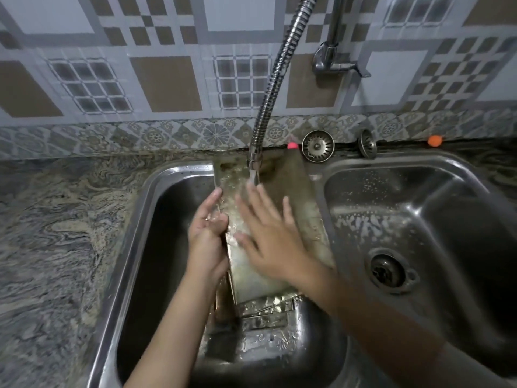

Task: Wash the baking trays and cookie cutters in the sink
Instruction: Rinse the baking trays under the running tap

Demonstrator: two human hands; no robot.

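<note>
Over the left basin of the double sink (134,219), a baking tray (251,264) leans lengthwise, its far end resting on the back rim of the sink and its near end down inside the basin. Water from the flexible faucet hose (275,79) falls onto the upper part of the tray. The left hand (207,236) grips the tray's left edge, thumb on top and fingers curled round the rim. The right hand (271,236) lies flat on the tray's wet surface, fingers straight and spread, holding nothing. Further metal pieces (268,312) lie in the basin bottom below the tray; their kind cannot be told. Along the back edge of the desk (56,219), two sink strainers (318,145) (368,143) stand against the tiled wall, with a pink object (292,145) and an orange object (434,140) beside them. The right basin (419,233) holds soap foam around its drain (387,271).
</note>
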